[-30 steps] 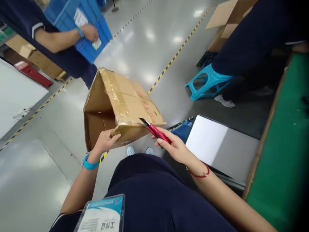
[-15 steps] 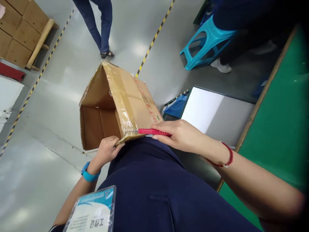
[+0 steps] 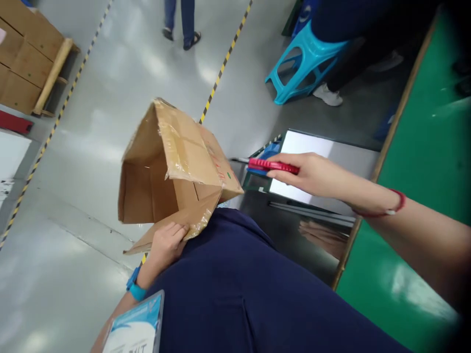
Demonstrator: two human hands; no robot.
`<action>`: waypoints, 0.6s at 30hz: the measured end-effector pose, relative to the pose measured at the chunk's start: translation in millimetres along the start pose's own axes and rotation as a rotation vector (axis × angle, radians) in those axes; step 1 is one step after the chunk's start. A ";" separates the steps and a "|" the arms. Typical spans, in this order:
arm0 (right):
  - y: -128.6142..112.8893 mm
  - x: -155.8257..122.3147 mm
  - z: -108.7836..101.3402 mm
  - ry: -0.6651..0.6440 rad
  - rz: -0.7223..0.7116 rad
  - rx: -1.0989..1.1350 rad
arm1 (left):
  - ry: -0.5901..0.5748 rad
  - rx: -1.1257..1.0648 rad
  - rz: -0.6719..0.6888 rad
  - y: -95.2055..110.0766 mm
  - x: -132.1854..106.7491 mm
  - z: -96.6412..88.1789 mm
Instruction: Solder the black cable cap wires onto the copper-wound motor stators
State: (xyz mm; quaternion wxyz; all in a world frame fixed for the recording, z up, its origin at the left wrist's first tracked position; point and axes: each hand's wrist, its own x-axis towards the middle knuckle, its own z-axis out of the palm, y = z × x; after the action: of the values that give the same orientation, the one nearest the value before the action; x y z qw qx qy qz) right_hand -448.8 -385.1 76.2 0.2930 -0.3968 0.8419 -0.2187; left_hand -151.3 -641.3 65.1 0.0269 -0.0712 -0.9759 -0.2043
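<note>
A cardboard box (image 3: 193, 149) is in front of the wearer's dark clothing (image 3: 221, 274), its open end facing the left of the view, with shiny tape (image 3: 176, 164) along its edges and one flap (image 3: 184, 215) folded out towards the wearer. The left hand (image 3: 169, 242) keeps its grip pinched on that flap. The right hand (image 3: 300, 171) has its grip closed around a red utility knife (image 3: 274, 165), blade pointing at the box; whether they touch I cannot tell. A green worktop (image 3: 423, 176) lies to the right, a blue stool (image 3: 312, 46) beyond, and stacked cartons (image 3: 25, 59) at upper left.
</note>
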 end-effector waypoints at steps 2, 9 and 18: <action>-28.5 21.9 6.5 0.143 0.057 0.022 | 0.015 0.025 0.016 -0.2 0.3 2.3; -133.7 93.2 71.8 0.265 0.015 -0.096 | 0.004 -0.005 0.052 -5.8 -13.4 7.2; -126.9 86.5 73.3 0.343 0.198 -0.180 | 0.007 -0.059 0.033 -3.3 -13.8 15.7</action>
State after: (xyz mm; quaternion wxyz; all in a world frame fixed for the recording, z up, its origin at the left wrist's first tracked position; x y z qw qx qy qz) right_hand -375.8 -538.8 71.1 0.1288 -0.2937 0.9305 -0.1769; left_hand -138.5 -639.7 48.3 0.0315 -0.0875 -0.9681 -0.2326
